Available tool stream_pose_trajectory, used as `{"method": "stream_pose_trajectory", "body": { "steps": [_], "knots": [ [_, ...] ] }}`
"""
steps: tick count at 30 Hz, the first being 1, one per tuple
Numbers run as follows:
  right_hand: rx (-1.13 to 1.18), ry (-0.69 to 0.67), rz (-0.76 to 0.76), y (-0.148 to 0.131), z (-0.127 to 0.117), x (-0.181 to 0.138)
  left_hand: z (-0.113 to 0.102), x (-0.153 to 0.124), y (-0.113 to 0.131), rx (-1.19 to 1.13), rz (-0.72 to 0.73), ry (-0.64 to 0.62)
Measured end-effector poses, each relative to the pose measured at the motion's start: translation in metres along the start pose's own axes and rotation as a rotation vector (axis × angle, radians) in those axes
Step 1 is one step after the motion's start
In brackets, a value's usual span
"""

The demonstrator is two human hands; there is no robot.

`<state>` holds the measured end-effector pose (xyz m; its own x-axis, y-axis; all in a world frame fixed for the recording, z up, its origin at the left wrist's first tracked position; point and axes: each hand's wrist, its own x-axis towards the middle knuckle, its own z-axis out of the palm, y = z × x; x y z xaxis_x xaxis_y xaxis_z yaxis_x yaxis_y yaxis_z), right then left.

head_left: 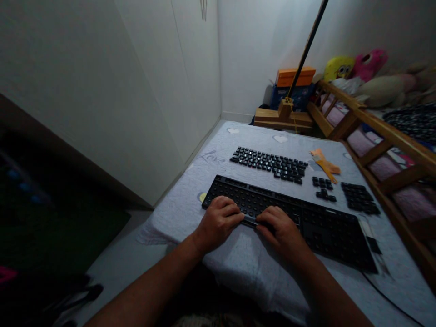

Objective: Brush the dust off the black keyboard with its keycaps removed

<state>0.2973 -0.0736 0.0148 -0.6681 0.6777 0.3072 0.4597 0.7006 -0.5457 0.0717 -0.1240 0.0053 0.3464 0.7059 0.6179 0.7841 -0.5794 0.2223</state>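
Note:
A black keyboard (335, 236), stripped of most or all of its keycaps, lies aslant on the cloth-covered table. At its near edge is the long space bar (250, 220). My left hand (221, 220) has its fingers closed on the bar's left end. Closed at the right end is my right hand (279, 227), its thumb below and fingers above. Whether the bar is seated or loose I cannot tell. Beyond the keyboard, loose black keycaps (269, 163) lie in rows. Smaller groups are the navigation keycaps (322, 182), arrow keycaps (326, 195) and number-pad keycaps (360, 198).
A yellow-handled brush (325, 167) rests on an orange cloth (330, 164). A clear item with a black part (374, 245) lies by the keyboard's right end, near a cable (388, 297). A wooden bed rail (378, 122) borders the right; a white cabinet (153, 91) stands left.

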Motion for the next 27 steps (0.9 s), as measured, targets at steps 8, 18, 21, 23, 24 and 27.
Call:
{"method": "stream_pose_trajectory", "body": {
  "steps": [8,18,21,23,24,27],
  "knots": [
    [-0.001,0.000,0.000,0.0016,0.0015,-0.0009,0.0017,-0.0023,-0.0006,0.026,0.017,-0.007],
    [-0.008,-0.008,0.011,0.0010,0.0023,-0.0011,-0.0004,-0.0010,0.0010,0.054,0.045,0.010],
    [-0.005,0.001,0.003,0.0014,0.0024,-0.0011,-0.0001,-0.0013,0.0009,0.058,0.056,0.028],
    [0.007,0.017,-0.005,0.0016,0.0024,-0.0011,0.0006,-0.0017,0.0008,0.061,0.051,0.033],
    [0.015,0.025,-0.005,0.0017,0.0024,-0.0011,0.0010,-0.0018,0.0007,0.061,0.045,0.032],
    [0.030,0.040,-0.004,0.0021,0.0024,-0.0010,0.0021,-0.0021,0.0002,0.058,0.028,0.018]
  ]
}}
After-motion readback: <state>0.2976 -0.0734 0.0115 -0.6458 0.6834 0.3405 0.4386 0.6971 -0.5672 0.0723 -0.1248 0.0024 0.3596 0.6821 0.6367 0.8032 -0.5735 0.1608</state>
